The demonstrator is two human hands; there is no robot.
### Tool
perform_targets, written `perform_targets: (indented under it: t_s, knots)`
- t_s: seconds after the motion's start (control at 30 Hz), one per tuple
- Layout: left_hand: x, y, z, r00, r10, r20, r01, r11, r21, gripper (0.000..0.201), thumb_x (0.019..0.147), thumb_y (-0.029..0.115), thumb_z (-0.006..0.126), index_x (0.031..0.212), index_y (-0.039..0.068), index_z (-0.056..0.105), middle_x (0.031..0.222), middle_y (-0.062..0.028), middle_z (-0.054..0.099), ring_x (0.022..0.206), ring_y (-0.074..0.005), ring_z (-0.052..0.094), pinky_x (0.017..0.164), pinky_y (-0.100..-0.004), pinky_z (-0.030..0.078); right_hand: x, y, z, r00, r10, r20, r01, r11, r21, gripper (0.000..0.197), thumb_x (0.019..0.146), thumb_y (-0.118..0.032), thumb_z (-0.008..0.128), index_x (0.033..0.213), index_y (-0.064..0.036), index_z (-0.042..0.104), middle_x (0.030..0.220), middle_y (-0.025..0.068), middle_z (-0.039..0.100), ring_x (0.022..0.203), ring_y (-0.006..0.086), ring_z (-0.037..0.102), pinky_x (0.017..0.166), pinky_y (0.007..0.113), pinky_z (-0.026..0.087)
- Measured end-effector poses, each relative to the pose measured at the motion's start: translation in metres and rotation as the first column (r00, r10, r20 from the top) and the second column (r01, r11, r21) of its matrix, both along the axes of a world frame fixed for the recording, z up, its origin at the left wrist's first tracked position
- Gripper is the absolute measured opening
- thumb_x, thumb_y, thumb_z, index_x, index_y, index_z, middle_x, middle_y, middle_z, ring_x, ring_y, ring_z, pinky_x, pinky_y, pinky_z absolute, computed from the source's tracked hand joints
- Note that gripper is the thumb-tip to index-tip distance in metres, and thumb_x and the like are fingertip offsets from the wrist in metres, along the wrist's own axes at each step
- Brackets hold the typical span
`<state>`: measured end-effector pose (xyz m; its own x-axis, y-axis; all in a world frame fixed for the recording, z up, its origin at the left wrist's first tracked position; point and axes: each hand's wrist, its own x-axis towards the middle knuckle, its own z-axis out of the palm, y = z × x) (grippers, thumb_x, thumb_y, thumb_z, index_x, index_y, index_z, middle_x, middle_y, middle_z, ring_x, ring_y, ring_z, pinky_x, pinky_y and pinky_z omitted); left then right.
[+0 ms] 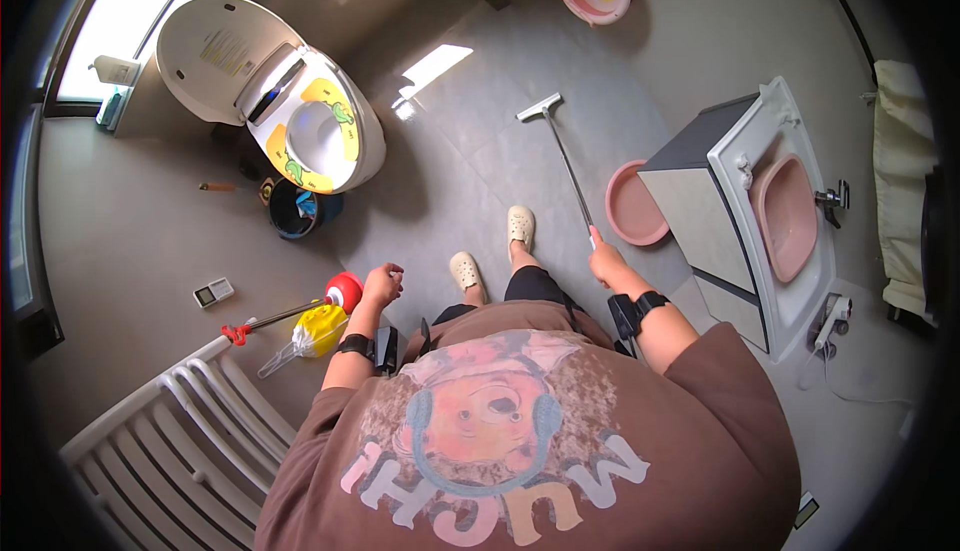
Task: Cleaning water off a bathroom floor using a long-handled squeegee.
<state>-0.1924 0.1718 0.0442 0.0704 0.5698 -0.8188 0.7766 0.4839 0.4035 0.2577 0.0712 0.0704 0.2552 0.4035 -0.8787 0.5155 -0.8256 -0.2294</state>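
Flanking the squeegee [569, 172] in the right hand [607, 263]: toilet [370, 151], pink basin [637, 206]; left hand [381, 286] empty, loosely curled.

Between the toilet [372, 141] along the floor's [440, 176] left edge and the sink cabinet [697, 191] on its right, I see a wide lane where the long-handled wiper [571, 169] can pass toward the far edge. The pink basin [613, 193] beside the cabinet narrows that lane ahead of the right hand [606, 260]. Leftward, the red plunger head [344, 292] crowds the left hand [384, 284], and the dark bin [283, 215] stands beside the toilet. Two clogs [466, 273] take up the near middle of the floor.
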Motion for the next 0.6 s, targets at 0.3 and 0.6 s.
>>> perform_targets:
  t_s: [0.3,0.6]
  knots:
    - [0.016,0.014,-0.004,1.000,0.005,-0.016,-0.005,1.000,-0.027,0.022,0.084,0.010,0.049,0.102,0.001,0.058,0.070,-0.0125,0.062,0.060,-0.0181,0.062,0.055,-0.0294,0.051,0.003,-0.018,0.013,0.994,0.071,0.082,-0.065,0.996,-0.067,0.071,0.079,-0.004,0.037,0.140,-0.0278,0.010,0.072,0.0196,0.058,0.047,0.0265,0.054,0.042,0.038,0.044]
    - [0.028,0.023,-0.005,0.999,0.018,-0.031,-0.019,1.000,-0.021,0.022,0.083,0.012,0.050,0.101,0.003,0.058,0.070,-0.0113,0.063,0.059,-0.0177,0.062,0.057,-0.0290,0.051,0.027,0.026,-0.003,0.995,-0.101,-0.005,0.101,0.994,-0.034,0.070,0.079,-0.004,0.035,0.140,-0.0282,0.010,0.075,0.0196,0.059,0.049,0.0261,0.056,0.044,0.038,0.045]
